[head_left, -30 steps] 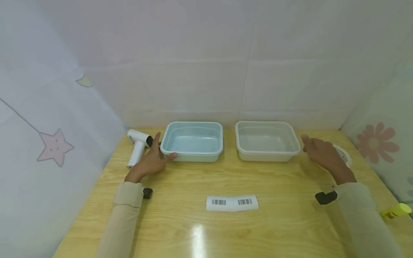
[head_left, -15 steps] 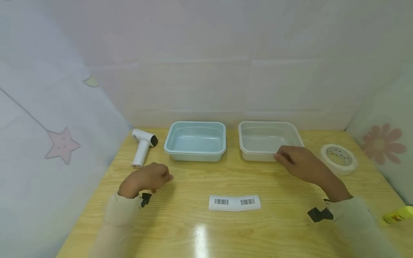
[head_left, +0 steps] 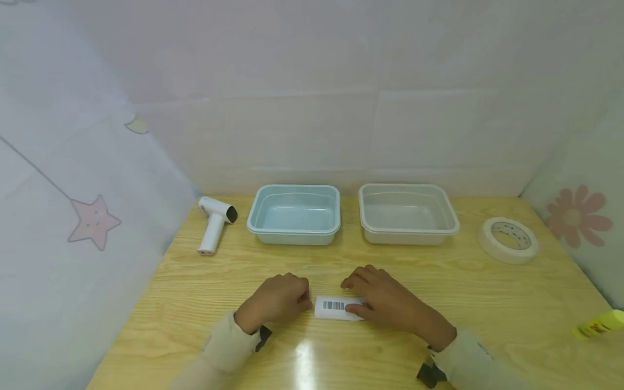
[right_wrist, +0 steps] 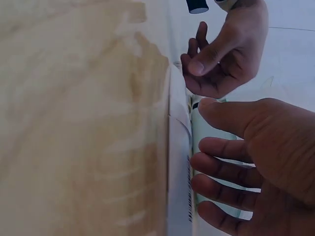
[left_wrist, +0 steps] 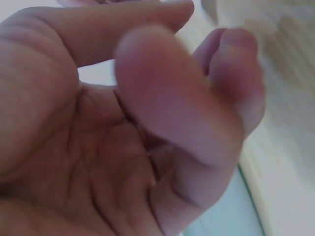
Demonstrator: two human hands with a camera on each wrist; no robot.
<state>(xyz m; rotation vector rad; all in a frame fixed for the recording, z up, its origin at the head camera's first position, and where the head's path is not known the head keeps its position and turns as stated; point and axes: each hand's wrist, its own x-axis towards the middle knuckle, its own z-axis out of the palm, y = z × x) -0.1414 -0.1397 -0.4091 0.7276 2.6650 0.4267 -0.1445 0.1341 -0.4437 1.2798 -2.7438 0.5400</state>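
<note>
A white paper strip (head_left: 327, 313) with printed barcodes lies on the wooden table; its right part is hidden by my right hand (head_left: 392, 298). That hand hovers over the strip with fingers relaxed and apart, and the right wrist view shows nothing in its grasp. My left hand (head_left: 279, 299) is just beside the strip's left end, thumb and fingertips close to it. In the left wrist view, the left hand's fingers (left_wrist: 162, 98) bend loosely toward the palm and hold nothing. Seen edge-on in the right wrist view, the strip (right_wrist: 178, 157) lies between both hands.
Behind the hands stand a light blue tub (head_left: 294, 238) and a whitish tub (head_left: 407, 238). To their left lies a white gun-shaped device (head_left: 213, 230); a roll of tape (head_left: 502, 252) is at the right. A yellow tube (head_left: 599, 324) lies near the right edge.
Both hands have left the area by the tubs and come together at the paper strip, the left moving rightward and the right moving leftward and nearer. The tubs stay put.
</note>
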